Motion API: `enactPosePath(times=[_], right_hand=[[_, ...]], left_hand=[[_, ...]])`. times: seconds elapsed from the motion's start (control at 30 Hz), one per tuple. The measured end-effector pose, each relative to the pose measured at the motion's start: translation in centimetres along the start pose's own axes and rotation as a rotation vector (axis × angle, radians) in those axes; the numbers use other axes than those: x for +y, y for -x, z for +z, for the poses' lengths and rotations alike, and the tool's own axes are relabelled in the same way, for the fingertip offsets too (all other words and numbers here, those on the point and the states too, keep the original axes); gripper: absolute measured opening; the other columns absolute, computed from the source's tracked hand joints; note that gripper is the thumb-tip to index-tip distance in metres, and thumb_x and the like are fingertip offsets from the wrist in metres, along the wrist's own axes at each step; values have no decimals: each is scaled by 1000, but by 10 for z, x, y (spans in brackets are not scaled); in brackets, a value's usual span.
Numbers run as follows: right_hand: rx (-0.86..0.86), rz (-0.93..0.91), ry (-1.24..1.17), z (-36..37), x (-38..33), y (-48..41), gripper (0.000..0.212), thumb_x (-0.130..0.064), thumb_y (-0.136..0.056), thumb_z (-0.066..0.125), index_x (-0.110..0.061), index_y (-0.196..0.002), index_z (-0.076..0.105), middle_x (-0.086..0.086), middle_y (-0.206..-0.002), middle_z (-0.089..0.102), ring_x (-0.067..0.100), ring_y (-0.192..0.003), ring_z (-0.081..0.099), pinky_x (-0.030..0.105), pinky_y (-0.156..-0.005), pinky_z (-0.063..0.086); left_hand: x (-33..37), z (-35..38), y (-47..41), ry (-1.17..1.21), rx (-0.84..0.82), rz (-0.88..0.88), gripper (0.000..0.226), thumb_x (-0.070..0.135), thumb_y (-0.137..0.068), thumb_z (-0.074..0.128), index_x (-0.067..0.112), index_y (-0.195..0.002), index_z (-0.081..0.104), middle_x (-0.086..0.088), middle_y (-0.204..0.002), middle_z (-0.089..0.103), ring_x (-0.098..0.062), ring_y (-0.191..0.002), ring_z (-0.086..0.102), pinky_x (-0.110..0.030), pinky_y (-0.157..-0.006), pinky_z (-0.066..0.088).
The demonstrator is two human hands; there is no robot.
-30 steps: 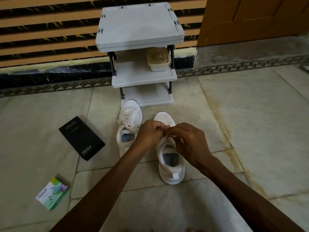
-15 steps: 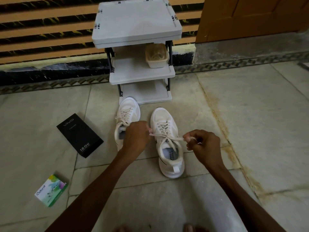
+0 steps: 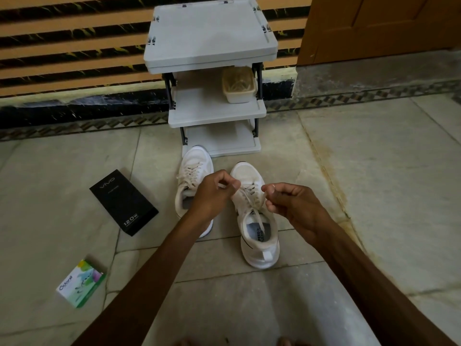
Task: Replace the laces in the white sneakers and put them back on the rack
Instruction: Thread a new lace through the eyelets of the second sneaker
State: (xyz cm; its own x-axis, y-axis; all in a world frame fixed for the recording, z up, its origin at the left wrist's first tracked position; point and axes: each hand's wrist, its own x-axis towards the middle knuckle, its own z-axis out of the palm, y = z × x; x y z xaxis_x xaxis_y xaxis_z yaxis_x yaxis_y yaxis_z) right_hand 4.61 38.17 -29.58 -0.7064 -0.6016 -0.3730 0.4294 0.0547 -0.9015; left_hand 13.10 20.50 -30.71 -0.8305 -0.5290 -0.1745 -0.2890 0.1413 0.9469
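One white sneaker (image 3: 262,248) sat at frame centre. Left hand (image 3: 212,196) and right hand (image 3: 294,208) each pinched its lace (image 3: 250,193).

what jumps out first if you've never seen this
Two hands meet at the centre: the left hand and right hand each pinch a lace end above the nearer white sneaker on the floor. Behind stands a grey three-shelf rack; a black box lies to the left.

Left white sneaker (image 3: 194,163) beside right white sneaker (image 3: 259,245), its laces (image 3: 249,193) lifted, toes toward grey rack (image 3: 212,41).
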Motion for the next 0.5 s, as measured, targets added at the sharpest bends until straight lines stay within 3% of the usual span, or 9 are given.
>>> enactPosePath(times=[0.17, 0.23, 0.3, 0.4, 0.5], right_hand=[[5, 66, 119, 6, 0, -6, 16, -24, -96, 57, -17, -89, 70, 1, -84, 66, 10, -69, 55, 22, -58, 41], [-28, 94, 32, 6, -1, -7, 20, -16, -99, 47, -19, -86, 63, 2, -87, 68, 10, -62, 53, 21, -52, 35], [-58, 104, -16, 6, -3, -8, 24, -12, -99, 40, -19, -83, 56, 2, -78, 62, 10, -54, 46, 19, -44, 28], [-77, 67, 109, 4, 0, -10, 28, -20, -101, 37, -19, -78, 53, -1, -65, 45, 9, -50, 32, 21, -44, 22], [-69, 18, 307, 1, 2, -9, 34, -29, -103, 39, -16, -77, 57, -3, -59, 41, 8, -47, 30, 20, -43, 24]], left_hand=[[13, 8, 9, 363, -127, -202, 15, 8, -99, 48, 14, -86, 54, 3, -90, 73, -9, -54, 58, -19, -39, 32], [14, 11, 11, 422, -138, -236, 17, 8, -100, 44, 15, -87, 53, 3, -89, 71, -8, -52, 53, -17, -37, 30], [13, 11, 11, 467, -158, -245, 19, 8, -100, 42, 15, -85, 51, 3, -84, 66, -7, -49, 47, -16, -35, 27], [11, 8, 7, 585, -214, -267, 24, 7, -101, 38, 15, -80, 45, 0, -75, 56, -5, -42, 37, -15, -33, 23], [9, 2, 1, 484, -274, -215, 27, 4, -100, 37, 15, -76, 42, -1, -69, 52, -4, -39, 30, -14, -34, 19]])
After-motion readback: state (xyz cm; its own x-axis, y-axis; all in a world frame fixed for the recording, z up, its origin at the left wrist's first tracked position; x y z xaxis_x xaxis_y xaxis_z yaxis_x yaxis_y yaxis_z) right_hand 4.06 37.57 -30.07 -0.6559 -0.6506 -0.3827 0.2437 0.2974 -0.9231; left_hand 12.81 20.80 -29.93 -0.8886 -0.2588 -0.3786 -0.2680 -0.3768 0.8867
